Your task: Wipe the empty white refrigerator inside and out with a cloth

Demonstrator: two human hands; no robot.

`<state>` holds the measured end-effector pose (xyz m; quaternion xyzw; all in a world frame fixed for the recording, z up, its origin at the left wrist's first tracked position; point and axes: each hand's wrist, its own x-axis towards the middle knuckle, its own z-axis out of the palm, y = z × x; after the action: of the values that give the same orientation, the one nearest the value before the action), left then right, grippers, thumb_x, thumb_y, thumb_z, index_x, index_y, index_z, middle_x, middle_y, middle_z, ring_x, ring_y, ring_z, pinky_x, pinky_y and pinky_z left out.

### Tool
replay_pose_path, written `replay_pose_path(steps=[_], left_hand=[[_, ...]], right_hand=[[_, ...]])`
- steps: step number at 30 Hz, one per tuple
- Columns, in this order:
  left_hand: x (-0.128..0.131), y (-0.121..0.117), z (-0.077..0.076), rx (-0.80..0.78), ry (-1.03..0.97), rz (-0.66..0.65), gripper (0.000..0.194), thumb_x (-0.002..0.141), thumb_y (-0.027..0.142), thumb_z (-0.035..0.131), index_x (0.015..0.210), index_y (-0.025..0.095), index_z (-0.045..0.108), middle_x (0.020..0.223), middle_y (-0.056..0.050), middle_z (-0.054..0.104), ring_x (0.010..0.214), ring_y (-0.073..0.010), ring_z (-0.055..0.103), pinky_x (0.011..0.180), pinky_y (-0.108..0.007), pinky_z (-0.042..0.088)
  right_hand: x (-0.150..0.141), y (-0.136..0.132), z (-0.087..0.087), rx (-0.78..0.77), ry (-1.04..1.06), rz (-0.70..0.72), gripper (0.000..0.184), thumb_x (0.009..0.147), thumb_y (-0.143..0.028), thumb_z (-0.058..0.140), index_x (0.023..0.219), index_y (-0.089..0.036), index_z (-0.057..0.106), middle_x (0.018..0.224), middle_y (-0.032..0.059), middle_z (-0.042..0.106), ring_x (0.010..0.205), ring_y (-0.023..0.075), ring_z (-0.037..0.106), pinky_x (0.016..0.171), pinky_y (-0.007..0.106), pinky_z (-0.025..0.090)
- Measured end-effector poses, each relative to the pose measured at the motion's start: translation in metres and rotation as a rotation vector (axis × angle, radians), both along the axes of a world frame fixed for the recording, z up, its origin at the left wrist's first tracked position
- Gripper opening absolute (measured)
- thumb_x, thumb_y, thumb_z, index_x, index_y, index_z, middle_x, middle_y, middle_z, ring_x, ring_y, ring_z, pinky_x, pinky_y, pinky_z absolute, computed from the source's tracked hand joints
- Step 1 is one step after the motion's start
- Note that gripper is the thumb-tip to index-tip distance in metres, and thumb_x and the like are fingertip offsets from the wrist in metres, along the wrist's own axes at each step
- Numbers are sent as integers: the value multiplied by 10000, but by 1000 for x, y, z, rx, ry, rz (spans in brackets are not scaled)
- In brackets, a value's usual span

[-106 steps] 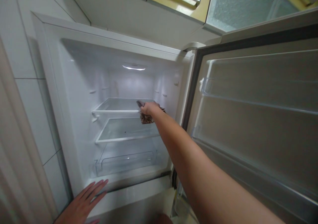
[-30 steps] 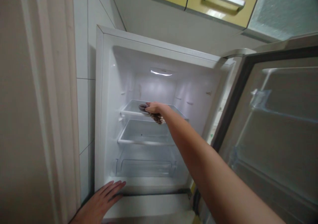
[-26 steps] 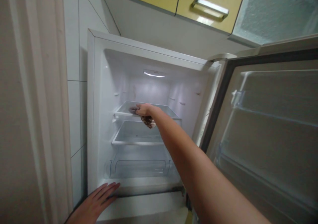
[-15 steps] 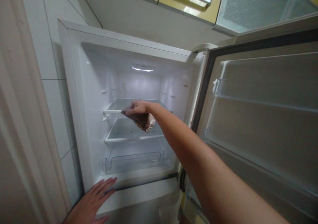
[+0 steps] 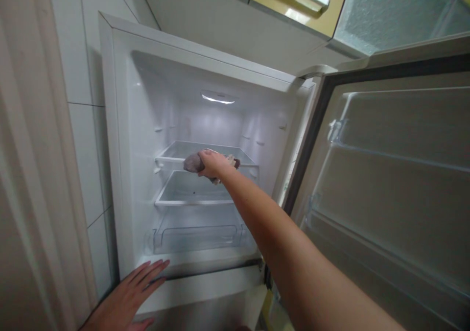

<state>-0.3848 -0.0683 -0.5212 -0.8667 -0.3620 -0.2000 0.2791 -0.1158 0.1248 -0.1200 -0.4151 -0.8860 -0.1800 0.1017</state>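
My right hand (image 5: 214,164) reaches into the open fridge (image 5: 147,96) with its fingers wrapped round a greyish-brown cloth (image 5: 193,163). The cloth is bunched and lies at the front edge of the upper glass shelf (image 5: 172,160); whether it presses on the shelf I cannot tell. A patterned end of it shows behind my wrist. My left hand (image 5: 128,292) has its fingers spread and holds nothing. It is at the fridge's lower left front edge. Under the upper shelf is a lower glass shelf (image 5: 194,202) with a small dark speck on it.
A clear plastic drawer (image 5: 200,239) sits at the bottom of the compartment. The fridge door (image 5: 396,184) stands swung out on the right, with clear door racks. Yellow cabinets (image 5: 301,8) hang above. A tiled wall (image 5: 88,159) and a pale vertical frame (image 5: 40,154) are at the left.
The cloth hung down from my right hand before; now it is bunched up in my grip along the upper shelf's front edge. My left hand stays spread at the lower left. The view has shifted slightly.
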Motion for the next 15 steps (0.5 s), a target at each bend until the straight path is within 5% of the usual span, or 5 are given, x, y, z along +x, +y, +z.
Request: replay_pose_path(steps=[8, 15], left_hand=[[2, -5, 6, -65, 13, 33, 872, 790, 667, 848, 1570, 376, 590, 1785, -28, 429, 1540, -301, 505, 1347, -387, 210], [0, -3, -1, -262, 29, 75, 943, 762, 658, 870, 1604, 378, 549, 1810, -52, 375, 1564, -342, 486, 1331, -454, 276]], right_hand=[[-10, 9, -21, 138, 65, -16, 362, 1018, -166, 577, 1374, -219, 607, 1456, 143, 667, 1329, 296, 654, 1013, 424, 580], [-8, 14, -29, 201, 78, 37, 314, 1048, -169, 493, 1324, -181, 641, 1398, 171, 696, 1305, 290, 663, 1025, 381, 544]])
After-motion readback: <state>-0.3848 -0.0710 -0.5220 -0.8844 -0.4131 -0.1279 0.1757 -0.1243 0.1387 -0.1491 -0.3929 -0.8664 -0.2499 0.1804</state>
